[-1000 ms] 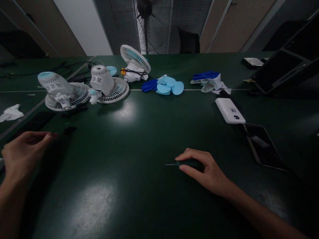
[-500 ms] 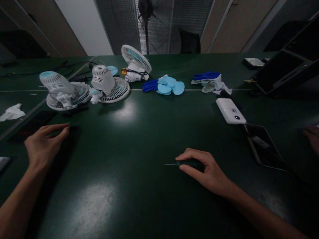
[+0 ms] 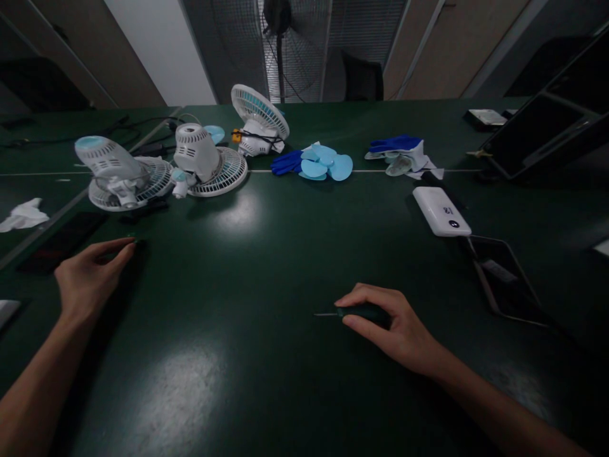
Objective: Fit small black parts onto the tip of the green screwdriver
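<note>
right hand [image 3: 404,327] pinches screwdriver [image 3: 365,311] low over counter [image 3: 266,266], long axis crosswise, tip pointing left. left hand [image 3: 90,276] well apart, fingertips at small dark piece [image 3: 140,244]; cannot tell if gripped.

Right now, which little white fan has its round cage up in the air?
The rightmost small white fan, with black cord around its base. The left fan and middle fan lie cage-down on the green table.

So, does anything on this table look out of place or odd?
The light-blue fan blade stands out: it lies loose, partly over a blue glove, not inside a fan cage. I can't see any clear damage.
</note>
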Demonstrator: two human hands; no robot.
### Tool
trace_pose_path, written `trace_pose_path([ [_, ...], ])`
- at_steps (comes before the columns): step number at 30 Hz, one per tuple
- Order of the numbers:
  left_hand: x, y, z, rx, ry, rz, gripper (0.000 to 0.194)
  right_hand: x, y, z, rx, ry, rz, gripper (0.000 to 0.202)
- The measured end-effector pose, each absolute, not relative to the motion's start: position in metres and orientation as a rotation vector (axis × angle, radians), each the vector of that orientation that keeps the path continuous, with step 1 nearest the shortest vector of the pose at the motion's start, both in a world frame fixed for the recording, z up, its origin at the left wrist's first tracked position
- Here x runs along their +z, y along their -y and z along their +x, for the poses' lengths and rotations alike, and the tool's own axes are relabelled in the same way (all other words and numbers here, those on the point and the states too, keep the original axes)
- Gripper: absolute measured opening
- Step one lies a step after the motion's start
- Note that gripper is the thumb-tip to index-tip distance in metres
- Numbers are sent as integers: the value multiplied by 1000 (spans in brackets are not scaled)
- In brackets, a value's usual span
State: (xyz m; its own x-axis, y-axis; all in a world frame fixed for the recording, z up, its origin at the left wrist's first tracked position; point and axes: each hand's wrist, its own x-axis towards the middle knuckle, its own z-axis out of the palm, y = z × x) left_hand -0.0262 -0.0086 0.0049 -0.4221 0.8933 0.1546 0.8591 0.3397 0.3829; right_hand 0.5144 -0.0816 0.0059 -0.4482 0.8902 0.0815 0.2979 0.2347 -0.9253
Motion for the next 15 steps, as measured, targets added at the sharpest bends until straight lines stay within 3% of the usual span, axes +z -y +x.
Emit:
trace_pose_path([
  [4,3,6,-26,784,-2504,1549,56,5,81,515,1228,1883,-1091,19],
  [15,4,4,-33,957,-2421,1223,60,5,81,515,1254,1879,-1095,19],
])
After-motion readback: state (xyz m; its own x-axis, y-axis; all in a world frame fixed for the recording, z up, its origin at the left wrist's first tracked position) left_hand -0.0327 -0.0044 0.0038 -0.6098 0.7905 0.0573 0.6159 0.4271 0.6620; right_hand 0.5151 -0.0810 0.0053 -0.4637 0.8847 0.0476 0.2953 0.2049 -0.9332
